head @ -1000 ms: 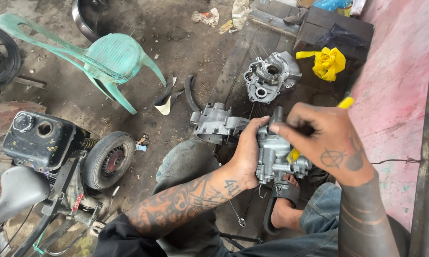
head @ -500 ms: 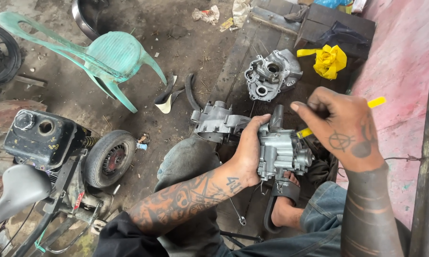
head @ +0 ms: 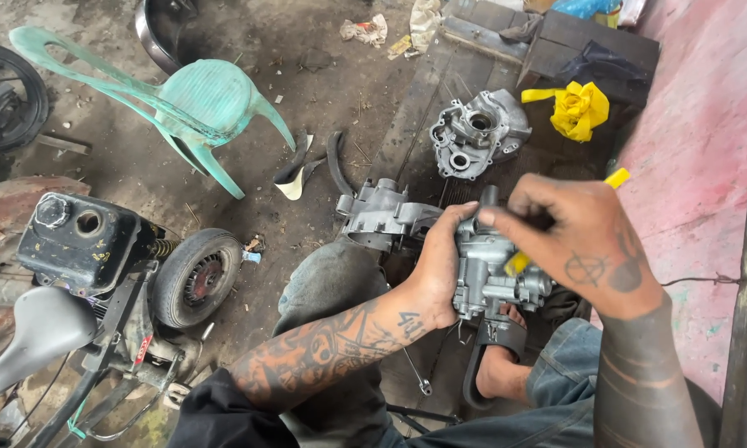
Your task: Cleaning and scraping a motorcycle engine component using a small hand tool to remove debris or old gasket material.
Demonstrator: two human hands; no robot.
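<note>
- A grey saddle (head: 38,328) and a black fuel tank (head: 79,241) of a stripped small motorbike sit at far left on the dirt floor (head: 324,91), with a small wheel (head: 198,278) just beside the tank.
- A green plastic chair (head: 195,99) lies tipped on the floor above them, legs pointing toward the lower right.
- A grey engine casing (head: 382,217) rests on the floor near the middle, just left of the hands.
- The left hand (head: 440,270), on a tattooed forearm, is wrapped round the left side of a small metal engine part (head: 494,270), thumb up along its top edge, gripping it firmly.
- The part is held above the person's lap and a sandalled foot (head: 498,365); its long axis runs roughly upright, with a short tube at the top pointing away from the camera.
- The right hand (head: 585,249) is closed round a yellow-handled tool (head: 616,177), whose handle slants up to the right while its lower end meets the part's right side.
- A second casing (head: 477,133) lies beyond the hands on dark boards.
- A yellow rag (head: 579,108) sits to its right, near a pink-stained wall (head: 697,166).
</note>
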